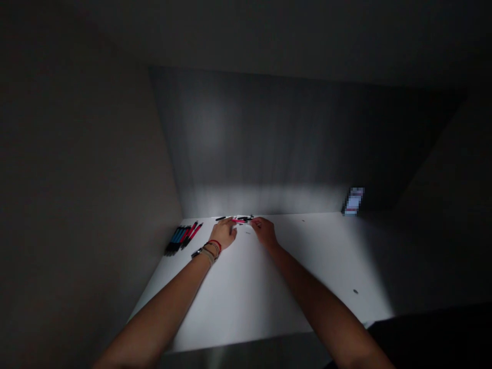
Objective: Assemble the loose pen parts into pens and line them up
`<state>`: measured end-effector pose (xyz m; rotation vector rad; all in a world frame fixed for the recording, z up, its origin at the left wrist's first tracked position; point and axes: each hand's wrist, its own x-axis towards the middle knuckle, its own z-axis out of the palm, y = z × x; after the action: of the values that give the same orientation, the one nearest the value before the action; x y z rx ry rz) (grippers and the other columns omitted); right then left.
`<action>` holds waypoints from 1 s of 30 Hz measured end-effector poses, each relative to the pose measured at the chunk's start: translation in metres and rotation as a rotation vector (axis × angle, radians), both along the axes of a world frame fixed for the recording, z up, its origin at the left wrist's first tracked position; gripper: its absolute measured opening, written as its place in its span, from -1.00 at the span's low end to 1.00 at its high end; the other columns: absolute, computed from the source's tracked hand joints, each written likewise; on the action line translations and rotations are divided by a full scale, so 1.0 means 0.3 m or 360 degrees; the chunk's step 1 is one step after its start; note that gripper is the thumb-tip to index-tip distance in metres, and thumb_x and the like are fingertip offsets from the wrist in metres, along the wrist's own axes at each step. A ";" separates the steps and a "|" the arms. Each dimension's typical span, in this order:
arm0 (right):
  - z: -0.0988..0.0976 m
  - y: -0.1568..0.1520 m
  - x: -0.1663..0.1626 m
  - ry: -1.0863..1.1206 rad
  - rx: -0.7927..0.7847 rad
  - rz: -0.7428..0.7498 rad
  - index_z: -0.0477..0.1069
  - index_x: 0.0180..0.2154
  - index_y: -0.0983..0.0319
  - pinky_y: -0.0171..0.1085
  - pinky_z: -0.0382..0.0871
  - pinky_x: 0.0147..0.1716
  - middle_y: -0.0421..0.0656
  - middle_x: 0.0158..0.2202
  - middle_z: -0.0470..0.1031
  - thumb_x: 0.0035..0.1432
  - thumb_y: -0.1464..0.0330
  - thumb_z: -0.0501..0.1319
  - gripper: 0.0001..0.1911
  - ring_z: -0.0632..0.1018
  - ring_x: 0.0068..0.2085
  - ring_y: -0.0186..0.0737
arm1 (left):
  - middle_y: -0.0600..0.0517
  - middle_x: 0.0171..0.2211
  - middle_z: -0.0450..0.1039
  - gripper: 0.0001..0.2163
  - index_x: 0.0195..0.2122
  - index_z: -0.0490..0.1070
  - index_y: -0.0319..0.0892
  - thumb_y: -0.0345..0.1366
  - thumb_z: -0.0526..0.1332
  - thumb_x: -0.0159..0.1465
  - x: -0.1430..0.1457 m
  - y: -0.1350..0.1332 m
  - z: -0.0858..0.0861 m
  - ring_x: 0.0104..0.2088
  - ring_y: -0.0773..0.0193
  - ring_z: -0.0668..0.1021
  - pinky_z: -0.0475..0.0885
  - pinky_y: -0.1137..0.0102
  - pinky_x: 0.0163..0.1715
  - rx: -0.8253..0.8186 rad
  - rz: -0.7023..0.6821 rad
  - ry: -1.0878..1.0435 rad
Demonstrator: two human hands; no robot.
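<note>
At the far side of the white table, my left hand (pixel 223 233) has its fingertips closed on one end of a pink pen barrel (pixel 239 221). The barrel points right, towards my right hand (pixel 264 230). My right fingers are pinched together close to the barrel's other end; any small part in them is too small to make out. Small black pen parts (pixel 246 218) lie just behind the barrel, between both hands. One dark piece (pixel 220 219) lies beyond my left fingers.
Along the table's left edge lies a row of blue pens (pixel 178 236) and red pens (pixel 192 233) with black ends. A pixelated phone-like object (pixel 353 201) leans at the back right. Walls enclose the white table (pixel 246 297) at the back and left. A dark spot (pixel 355 291) marks its right side.
</note>
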<state>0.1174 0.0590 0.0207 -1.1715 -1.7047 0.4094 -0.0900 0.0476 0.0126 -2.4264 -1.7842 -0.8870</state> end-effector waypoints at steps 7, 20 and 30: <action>0.004 -0.001 0.025 -0.0068 -0.0058 0.0016 0.58 -0.32 0.21 -0.26 0.47 -0.16 -0.12 -0.30 0.66 0.18 0.31 0.25 -0.85 0.64 -0.29 -0.17 | -0.15 0.02 0.52 -0.71 -0.02 0.59 -0.18 -0.32 0.17 0.29 0.002 0.003 0.000 0.06 0.01 0.53 0.41 0.14 0.16 0.0016 -0.0002 -0.0009; 0.021 0.010 0.090 -0.0130 -0.0140 0.0020 0.58 -0.31 0.22 -0.25 0.49 -0.21 -0.13 -0.31 0.66 0.15 0.30 0.24 -0.83 0.63 -0.33 -0.18 | -0.08 -0.17 0.62 -0.76 -0.19 0.57 -0.14 -0.48 0.16 0.20 -0.020 0.024 -0.003 -0.10 0.07 0.59 0.45 0.28 -0.03 0.0068 0.0121 -0.0324; 0.048 -0.007 0.083 -0.0085 -0.0162 0.0107 0.57 -0.32 0.22 -0.22 0.51 -0.19 -0.11 -0.32 0.65 0.15 0.26 0.27 -0.83 0.63 -0.31 -0.16 | -0.09 -0.26 0.63 -0.77 -0.10 0.46 -0.22 -0.32 0.20 0.22 -0.031 0.004 0.023 -0.26 0.19 0.64 0.53 0.28 -0.16 0.0243 -0.0020 -0.1399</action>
<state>0.1422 0.0570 0.0350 -1.2099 -1.7909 0.5155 -0.0993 0.0488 0.0197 -2.0763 -1.7437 -2.2367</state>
